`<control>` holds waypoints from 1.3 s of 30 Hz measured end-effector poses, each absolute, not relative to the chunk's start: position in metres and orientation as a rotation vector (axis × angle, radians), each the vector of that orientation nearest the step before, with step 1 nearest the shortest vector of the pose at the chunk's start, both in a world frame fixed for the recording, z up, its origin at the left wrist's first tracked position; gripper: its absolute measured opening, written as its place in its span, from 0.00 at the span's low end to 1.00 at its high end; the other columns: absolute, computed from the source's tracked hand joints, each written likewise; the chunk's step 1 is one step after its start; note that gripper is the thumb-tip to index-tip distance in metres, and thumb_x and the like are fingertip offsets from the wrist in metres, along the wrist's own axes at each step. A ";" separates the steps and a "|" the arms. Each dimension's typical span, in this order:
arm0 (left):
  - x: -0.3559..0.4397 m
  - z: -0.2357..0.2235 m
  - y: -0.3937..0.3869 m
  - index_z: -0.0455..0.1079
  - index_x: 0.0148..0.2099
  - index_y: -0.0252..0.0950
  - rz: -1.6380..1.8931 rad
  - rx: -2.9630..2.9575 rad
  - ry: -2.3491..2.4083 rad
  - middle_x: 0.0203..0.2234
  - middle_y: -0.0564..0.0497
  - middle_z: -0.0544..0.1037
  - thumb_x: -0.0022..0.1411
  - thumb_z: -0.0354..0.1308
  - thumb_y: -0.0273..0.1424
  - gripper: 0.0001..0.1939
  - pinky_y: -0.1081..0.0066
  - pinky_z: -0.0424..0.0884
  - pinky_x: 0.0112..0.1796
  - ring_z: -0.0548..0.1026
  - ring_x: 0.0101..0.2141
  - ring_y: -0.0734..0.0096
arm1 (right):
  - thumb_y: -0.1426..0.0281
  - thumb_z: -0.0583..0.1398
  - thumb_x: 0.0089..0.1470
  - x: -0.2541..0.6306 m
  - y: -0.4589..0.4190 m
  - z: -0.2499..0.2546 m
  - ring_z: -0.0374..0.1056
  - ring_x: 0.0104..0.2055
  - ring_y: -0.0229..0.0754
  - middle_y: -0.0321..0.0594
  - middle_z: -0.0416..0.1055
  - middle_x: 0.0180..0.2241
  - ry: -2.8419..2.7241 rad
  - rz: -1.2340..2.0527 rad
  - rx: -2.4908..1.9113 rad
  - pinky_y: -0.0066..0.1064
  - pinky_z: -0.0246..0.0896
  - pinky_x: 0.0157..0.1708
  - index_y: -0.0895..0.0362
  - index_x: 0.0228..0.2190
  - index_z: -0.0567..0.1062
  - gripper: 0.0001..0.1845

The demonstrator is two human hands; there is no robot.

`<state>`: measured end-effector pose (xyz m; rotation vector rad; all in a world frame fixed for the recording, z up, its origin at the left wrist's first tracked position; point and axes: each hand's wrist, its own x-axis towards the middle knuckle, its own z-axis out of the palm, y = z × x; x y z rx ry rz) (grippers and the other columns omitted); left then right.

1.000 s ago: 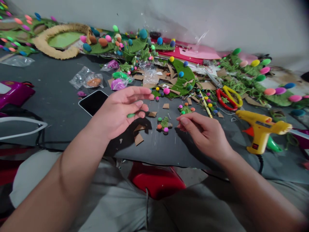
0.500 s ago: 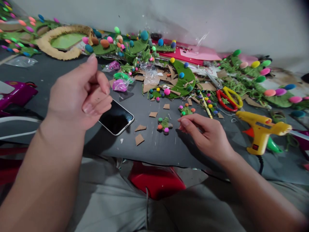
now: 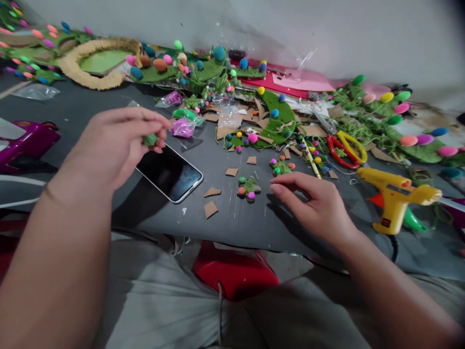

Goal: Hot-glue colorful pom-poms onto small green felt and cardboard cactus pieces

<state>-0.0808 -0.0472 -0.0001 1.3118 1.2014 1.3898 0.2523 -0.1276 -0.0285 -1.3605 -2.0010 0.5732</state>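
Note:
My left hand [image 3: 123, 140] is raised over the left end of a smartphone [image 3: 172, 174], its fingers curled around a small green ball [image 3: 149, 140]. The phone lies face up with a dark screen. My right hand [image 3: 312, 203] rests low over the table, thumb and forefinger slightly apart with nothing visible between them. Just left of its fingertips lies a small green yarn-wrapped star [image 3: 249, 187] with coloured balls on its points. A similar star [image 3: 282, 166] sits right behind those fingertips. Several cardboard scraps [image 3: 211, 209] are scattered between my hands.
At right stand a yellow glue gun [image 3: 394, 194] and red-and-yellow-handled scissors [image 3: 345, 148]. Behind are a green crescent [image 3: 285, 116], small plastic bags [image 3: 183, 127] and a tan ring [image 3: 96, 87]. A purple device [image 3: 31, 143] is at left. Green ball-trimmed pieces line the wall.
My left hand has moved left from mid-table, uncovering the phone, and has turned so the green ball shows in its fingers. My right hand has barely moved; its thumb and forefinger have parted slightly.

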 end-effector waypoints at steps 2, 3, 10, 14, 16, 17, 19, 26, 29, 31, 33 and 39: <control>-0.087 -0.004 -0.052 0.81 0.39 0.31 1.272 1.400 1.216 0.35 0.47 0.81 0.52 0.67 0.17 0.11 0.75 0.76 0.37 0.79 0.37 0.71 | 0.65 0.64 0.62 0.252 -0.128 -0.029 0.75 0.35 0.38 0.35 0.80 0.36 -2.009 0.541 -1.353 0.29 0.70 0.40 0.53 0.41 0.79 0.06; -0.090 -0.005 -0.055 0.81 0.43 0.32 1.221 1.431 1.234 0.37 0.46 0.81 0.53 0.68 0.18 0.14 0.73 0.77 0.40 0.80 0.39 0.70 | 0.65 0.64 0.62 0.252 -0.128 -0.029 0.75 0.35 0.37 0.36 0.80 0.36 -2.011 0.536 -1.352 0.29 0.70 0.40 0.53 0.41 0.79 0.07; -0.101 -0.009 -0.064 0.80 0.38 0.31 1.157 1.460 1.344 0.32 0.47 0.81 0.64 0.64 0.27 0.04 0.75 0.76 0.29 0.79 0.29 0.72 | 0.65 0.64 0.63 0.251 -0.128 -0.026 0.75 0.35 0.36 0.35 0.80 0.35 -2.023 0.531 -1.358 0.28 0.70 0.39 0.53 0.40 0.79 0.06; -0.099 -0.003 -0.064 0.75 0.31 0.32 1.160 1.449 1.453 0.14 0.55 0.67 0.70 0.60 0.35 0.15 0.78 0.56 0.17 0.62 0.15 0.82 | 0.66 0.63 0.63 0.252 -0.129 -0.026 0.75 0.36 0.37 0.35 0.81 0.35 -2.026 0.540 -1.357 0.28 0.70 0.40 0.52 0.39 0.79 0.05; -0.098 -0.001 -0.065 0.76 0.31 0.32 1.173 1.460 1.518 0.11 0.57 0.62 0.70 0.60 0.37 0.17 0.77 0.52 0.17 0.57 0.14 0.83 | 0.66 0.63 0.63 0.252 -0.129 -0.027 0.76 0.36 0.38 0.35 0.81 0.36 -2.026 0.549 -1.358 0.29 0.70 0.40 0.52 0.39 0.79 0.05; -0.097 -0.001 -0.065 0.76 0.32 0.32 1.183 1.451 1.544 0.11 0.57 0.62 0.69 0.61 0.37 0.16 0.77 0.51 0.17 0.57 0.14 0.83 | 0.65 0.63 0.63 0.253 -0.129 -0.027 0.76 0.36 0.38 0.35 0.81 0.36 -2.027 0.553 -1.358 0.29 0.70 0.40 0.52 0.40 0.79 0.05; -0.095 -0.003 -0.064 0.78 0.34 0.32 1.198 1.405 1.541 0.13 0.56 0.65 0.68 0.63 0.35 0.12 0.78 0.53 0.17 0.60 0.15 0.82 | 0.65 0.64 0.62 0.253 -0.128 -0.029 0.75 0.36 0.38 0.36 0.81 0.36 -2.020 0.558 -1.360 0.30 0.70 0.40 0.52 0.40 0.80 0.06; -0.088 -0.011 -0.060 0.80 0.40 0.31 1.104 1.362 1.278 0.28 0.48 0.75 0.64 0.57 0.20 0.10 0.79 0.64 0.25 0.70 0.25 0.79 | 0.66 0.58 0.67 0.253 -0.128 -0.032 0.75 0.37 0.39 0.38 0.80 0.40 -1.942 0.623 -1.363 0.32 0.69 0.40 0.53 0.47 0.79 0.12; -0.085 -0.008 -0.060 0.80 0.40 0.31 1.137 1.307 1.282 0.23 0.50 0.70 0.65 0.56 0.21 0.10 0.78 0.57 0.21 0.65 0.21 0.80 | 0.61 0.59 0.66 0.253 -0.127 -0.031 0.68 0.26 0.37 0.34 0.75 0.25 -1.891 0.662 -1.452 0.31 0.64 0.28 0.53 0.36 0.81 0.13; -0.085 -0.008 -0.060 0.80 0.40 0.31 1.154 1.299 1.296 0.22 0.50 0.70 0.65 0.56 0.22 0.10 0.78 0.56 0.21 0.65 0.22 0.79 | 0.61 0.65 0.61 0.253 -0.126 -0.031 0.69 0.28 0.37 0.34 0.76 0.27 -1.898 0.617 -1.442 0.31 0.64 0.30 0.53 0.33 0.80 0.09; -0.087 -0.010 -0.059 0.80 0.38 0.32 1.164 1.313 1.290 0.24 0.49 0.71 0.65 0.58 0.22 0.09 0.78 0.57 0.21 0.66 0.23 0.78 | 0.64 0.66 0.60 0.252 -0.125 -0.031 0.73 0.37 0.40 0.37 0.80 0.38 -1.928 0.588 -1.380 0.32 0.69 0.39 0.53 0.40 0.80 0.07; -0.087 -0.016 -0.060 0.80 0.38 0.32 1.154 1.334 1.271 0.25 0.48 0.71 0.63 0.61 0.24 0.06 0.77 0.58 0.21 0.67 0.25 0.76 | 0.59 0.54 0.69 0.251 -0.127 -0.028 0.70 0.28 0.37 0.35 0.74 0.27 -1.932 0.798 -1.437 0.30 0.67 0.32 0.54 0.37 0.79 0.17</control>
